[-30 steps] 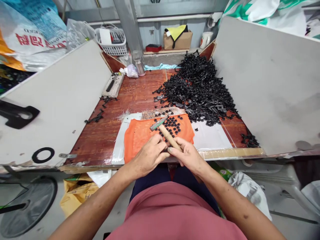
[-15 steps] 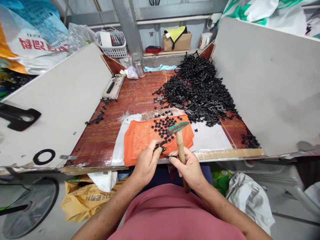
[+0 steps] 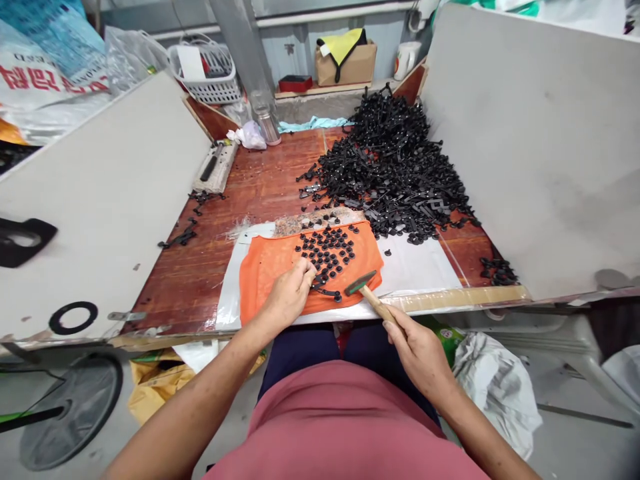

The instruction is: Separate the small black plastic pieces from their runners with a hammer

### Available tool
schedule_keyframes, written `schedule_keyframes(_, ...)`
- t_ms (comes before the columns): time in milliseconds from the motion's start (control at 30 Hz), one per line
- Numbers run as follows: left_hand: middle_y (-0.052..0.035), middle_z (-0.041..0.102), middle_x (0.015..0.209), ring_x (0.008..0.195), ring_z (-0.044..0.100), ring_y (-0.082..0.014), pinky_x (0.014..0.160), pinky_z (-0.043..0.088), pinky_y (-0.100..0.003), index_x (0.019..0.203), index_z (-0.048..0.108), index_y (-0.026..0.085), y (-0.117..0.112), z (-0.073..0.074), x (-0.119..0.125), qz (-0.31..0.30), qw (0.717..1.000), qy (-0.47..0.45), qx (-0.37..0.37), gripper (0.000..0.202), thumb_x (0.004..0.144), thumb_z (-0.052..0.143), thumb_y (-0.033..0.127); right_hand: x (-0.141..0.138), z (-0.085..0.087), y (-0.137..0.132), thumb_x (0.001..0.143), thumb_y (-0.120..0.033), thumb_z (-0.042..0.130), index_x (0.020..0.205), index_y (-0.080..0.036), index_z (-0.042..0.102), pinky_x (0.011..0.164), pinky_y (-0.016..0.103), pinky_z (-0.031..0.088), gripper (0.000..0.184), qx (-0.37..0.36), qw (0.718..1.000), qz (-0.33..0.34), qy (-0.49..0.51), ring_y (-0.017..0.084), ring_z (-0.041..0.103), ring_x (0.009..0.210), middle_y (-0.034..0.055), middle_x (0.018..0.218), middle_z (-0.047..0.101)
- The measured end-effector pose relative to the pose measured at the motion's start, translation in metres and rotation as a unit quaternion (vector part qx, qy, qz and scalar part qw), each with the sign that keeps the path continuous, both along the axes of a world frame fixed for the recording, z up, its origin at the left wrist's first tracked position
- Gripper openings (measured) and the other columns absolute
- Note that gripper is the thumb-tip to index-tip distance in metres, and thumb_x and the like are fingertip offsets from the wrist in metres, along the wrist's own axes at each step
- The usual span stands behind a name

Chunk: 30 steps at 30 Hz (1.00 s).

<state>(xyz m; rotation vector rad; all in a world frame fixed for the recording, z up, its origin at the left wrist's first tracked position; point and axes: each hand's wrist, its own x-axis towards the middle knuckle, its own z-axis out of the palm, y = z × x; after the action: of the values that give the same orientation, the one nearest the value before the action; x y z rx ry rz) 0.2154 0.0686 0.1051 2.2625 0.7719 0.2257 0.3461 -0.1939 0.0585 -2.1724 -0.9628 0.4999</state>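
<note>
Reddish wood tabletop [image 3: 270,177]; black parts heap [image 3: 395,167] toward back right, white sheet [image 3: 417,263] at front, pale block [image 3: 227,167] at left.

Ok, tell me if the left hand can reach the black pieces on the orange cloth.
Probably yes: the left hand is close beside the black pieces, and nothing visible stands between.

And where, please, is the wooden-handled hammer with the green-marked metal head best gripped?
Probably by the lower end of its pale wooden handle, from the near right, as the right hand does: the slim handle slants toward that side, while the metal head is at the far left end.
</note>
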Motion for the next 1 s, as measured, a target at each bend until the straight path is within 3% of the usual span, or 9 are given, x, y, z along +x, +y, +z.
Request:
schedule_keyframes(200,0.0026,0.053,0.072,0.066,0.055,-0.0179,0.067,0.038,-0.029,0.088,0.042,0.025,-0.001,0.002,0.004,-0.010,0.999,0.044,0.020,0.015,0.099,0.035,0.030,-0.002,-0.005,0.002,0.105,-0.041,0.043,0.137,-0.025,0.066,0.065,0.027,0.052,0.042,0.016,1.000,0.003,-0.016,0.019,0.069,0.069,0.0021,0.081,0.073)
schedule_keyframes(367,-0.0003,0.061,0.078,0.072,0.063,-0.0203,0.070,0.041,-0.029,0.091,0.044,0.026,-0.002,0.005,0.004,-0.013,0.992,0.105,0.064,0.014,0.102,0.035,0.029,-0.001,-0.007,0.001,0.107,-0.041,0.044,0.140,-0.026,0.064,0.067,0.031,0.056,0.042,0.023,0.999,0.014,-0.021,0.021,0.074,0.075,0.0040,0.090,0.078)
schedule_keyframes(467,-0.0022,0.066,0.082,0.077,0.067,-0.0215,0.071,0.043,-0.029,0.095,0.046,0.025,-0.002,0.004,0.004,-0.016,0.987,0.133,0.088,0.015,0.104,0.035,0.029,0.004,0.000,0.001,0.107,-0.038,0.046,0.140,-0.027,0.064,0.074,0.031,0.059,0.039,0.020,0.998,0.024,-0.045,0.023,0.078,0.089,0.0056,0.106,0.080)
schedule_keyframes(567,-0.0042,0.070,0.086,0.081,0.070,-0.0228,0.070,0.043,-0.029,0.101,0.048,0.024,-0.003,0.003,0.004,-0.019,0.979,0.167,0.114,0.017,0.105,0.033,0.029,0.011,0.018,0.007,0.107,-0.033,0.047,0.146,-0.027,0.060,0.082,0.033,0.058,0.042,0.033,0.990,0.042,-0.131,0.025,0.077,0.101,0.0080,0.123,0.077)
schedule_keyframes(633,-0.0052,0.072,0.087,0.082,0.072,-0.0237,0.069,0.043,-0.029,0.106,0.050,0.024,-0.005,0.004,0.004,-0.018,0.973,0.189,0.129,0.020,0.106,0.031,0.030,0.014,0.033,0.015,0.107,-0.030,0.047,0.152,-0.027,0.054,0.079,0.032,0.057,0.046,0.042,0.978,0.057,-0.194,0.024,0.077,0.097,0.0086,0.119,0.078)
schedule_keyframes(733,-0.0065,0.074,0.088,0.082,0.073,-0.0252,0.068,0.043,-0.030,0.112,0.050,0.023,-0.009,0.008,0.004,-0.014,0.967,0.211,0.141,0.023,0.107,0.029,0.031,0.013,0.047,0.031,0.108,-0.029,0.044,0.157,-0.028,0.048,0.071,0.029,0.053,0.049,0.051,0.962,0.074,-0.258,0.020,0.074,0.078,0.0064,0.097,0.078)
schedule_keyframes(900,-0.0091,0.077,0.094,0.088,0.075,-0.0265,0.070,0.044,-0.031,0.115,0.050,0.021,-0.012,0.013,0.005,-0.016,0.961,0.240,0.135,0.021,0.107,0.033,0.029,0.009,0.046,0.047,0.108,-0.027,0.040,0.156,-0.029,0.051,0.058,0.027,0.047,0.049,-0.008,0.947,0.120,-0.298,0.018,0.066,0.063,0.0050,0.088,0.074)
schedule_keyframes(1000,-0.0092,0.077,0.097,0.090,0.075,-0.0261,0.073,0.046,-0.031,0.115,0.051,0.021,-0.011,0.013,0.005,-0.020,0.964,0.231,0.128,0.021,0.107,0.033,0.029,0.009,0.048,0.045,0.107,-0.028,0.042,0.159,-0.029,0.046,0.060,0.028,0.047,0.052,0.005,0.947,0.098,-0.306,0.018,0.066,0.066,0.0053,0.087,0.073)
